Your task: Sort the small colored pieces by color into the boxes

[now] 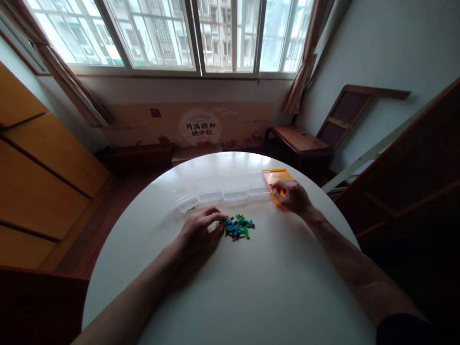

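Note:
A small heap of blue, green and dark bricks (pixel 237 226) lies on the round white table (pixel 251 287). My left hand (pixel 201 229) rests just left of the heap, fingers curled with the fingertips touching its left edge. My right hand (pixel 290 196) lies further back to the right, fingers bent over an orange box (pixel 276 176). A row of several small clear plastic boxes (pixel 223 192) stands behind the heap, ending at the orange box.
Behind the table stand a low dark bench (pixel 298 139) and a leaning wooden frame (pixel 345 112) at the right. A printed panel (pixel 199 125) runs under the window. Wooden cabinets (pixel 39 172) fill the left side.

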`<state>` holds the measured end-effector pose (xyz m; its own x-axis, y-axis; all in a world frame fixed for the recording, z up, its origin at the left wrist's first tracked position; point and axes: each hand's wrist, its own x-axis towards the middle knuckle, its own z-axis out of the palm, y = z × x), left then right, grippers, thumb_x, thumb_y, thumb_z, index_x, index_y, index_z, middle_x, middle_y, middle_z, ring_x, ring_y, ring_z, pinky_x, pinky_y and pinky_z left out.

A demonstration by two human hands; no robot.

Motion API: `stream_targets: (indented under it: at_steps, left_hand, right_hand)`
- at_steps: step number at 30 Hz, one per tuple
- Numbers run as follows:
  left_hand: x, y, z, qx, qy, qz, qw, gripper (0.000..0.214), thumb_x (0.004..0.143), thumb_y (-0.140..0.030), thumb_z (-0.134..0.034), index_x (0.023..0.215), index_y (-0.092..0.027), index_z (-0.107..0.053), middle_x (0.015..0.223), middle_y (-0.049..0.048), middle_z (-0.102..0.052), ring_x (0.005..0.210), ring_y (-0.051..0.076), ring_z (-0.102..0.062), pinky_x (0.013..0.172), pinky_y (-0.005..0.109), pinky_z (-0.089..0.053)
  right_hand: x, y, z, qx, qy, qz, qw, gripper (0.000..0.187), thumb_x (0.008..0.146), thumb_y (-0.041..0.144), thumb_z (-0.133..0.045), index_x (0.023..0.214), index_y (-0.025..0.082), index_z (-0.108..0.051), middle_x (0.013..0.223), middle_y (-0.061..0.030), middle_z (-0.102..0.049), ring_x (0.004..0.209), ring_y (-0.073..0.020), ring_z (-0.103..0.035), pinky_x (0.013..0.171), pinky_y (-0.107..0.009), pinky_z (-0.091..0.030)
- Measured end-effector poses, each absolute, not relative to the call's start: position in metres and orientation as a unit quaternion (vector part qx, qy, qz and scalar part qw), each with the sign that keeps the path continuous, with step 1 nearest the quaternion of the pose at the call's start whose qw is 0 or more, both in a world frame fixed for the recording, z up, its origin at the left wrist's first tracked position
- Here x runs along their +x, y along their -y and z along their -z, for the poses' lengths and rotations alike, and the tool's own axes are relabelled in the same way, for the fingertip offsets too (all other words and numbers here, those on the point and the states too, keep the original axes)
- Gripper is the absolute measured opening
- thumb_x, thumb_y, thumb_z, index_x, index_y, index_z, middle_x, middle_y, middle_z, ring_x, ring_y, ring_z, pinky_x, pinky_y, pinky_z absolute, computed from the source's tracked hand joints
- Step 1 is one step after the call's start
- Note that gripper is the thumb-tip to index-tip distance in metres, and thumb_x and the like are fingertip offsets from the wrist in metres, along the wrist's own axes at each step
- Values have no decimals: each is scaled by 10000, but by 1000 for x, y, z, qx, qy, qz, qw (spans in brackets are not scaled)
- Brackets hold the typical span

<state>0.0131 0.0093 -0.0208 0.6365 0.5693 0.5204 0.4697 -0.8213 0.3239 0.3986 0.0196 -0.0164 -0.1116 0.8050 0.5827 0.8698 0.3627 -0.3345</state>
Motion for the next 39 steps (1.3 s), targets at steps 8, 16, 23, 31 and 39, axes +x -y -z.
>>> stream_targets:
  at_steps: [8, 16, 23, 31, 39]
  left_hand:
    - [17, -4, 6, 887, -350, -283, 107, 127, 859, -218, -713, 976, -228, -664, 946, 21, -712, 827, 207, -642, 743, 316, -465]
    - [21, -4, 6, 890, -381, -227, 105, 151, 804, -222, -719, 929, -230, -634, 882, 12, -668, 813, 220, -599, 756, 326, -409]
    - [23, -1, 0, 894, -373, -222, 109, 140, 786, -203, -732, 874, -228, -626, 824, -1, -666, 778, 207, -595, 745, 316, -399]
    - [18, -4, 2, 902, -348, -225, 117, 91, 843, -186, -720, 907, -234, -676, 852, -6, -697, 769, 190, -610, 741, 311, -427]
    - [13, -6, 1, 904, -334, -232, 130, 83, 869, -189, -737, 922, -242, -701, 865, -7, -689, 781, 181, -614, 720, 286, -433]
  right_hand:
    - [340, 7, 12, -306, 901, -50, 304, 219, 1042, 292, -732, 1258, 260, -754, 1155, -83, -783, 1041, -256, -693, 980, -448, -584]
    - [333, 15, 11, -310, 908, -75, 273, 176, 1097, 255, -675, 1237, 298, -773, 1235, -54, -763, 1117, -217, -689, 986, -377, -601]
    - [331, 15, 13, -305, 902, -87, 292, 85, 1062, 222, -709, 1117, 267, -755, 1218, -56, -775, 1101, -220, -697, 994, -396, -604]
    - [331, 15, 13, -294, 908, -80, 287, 161, 1048, 186, -708, 1185, 262, -746, 1231, -69, -769, 1099, -231, -699, 953, -393, -617]
    - [332, 14, 14, -282, 910, -90, 292, 43, 1059, 231, -717, 1088, 255, -737, 1203, -63, -766, 1064, -217, -698, 942, -387, -609]
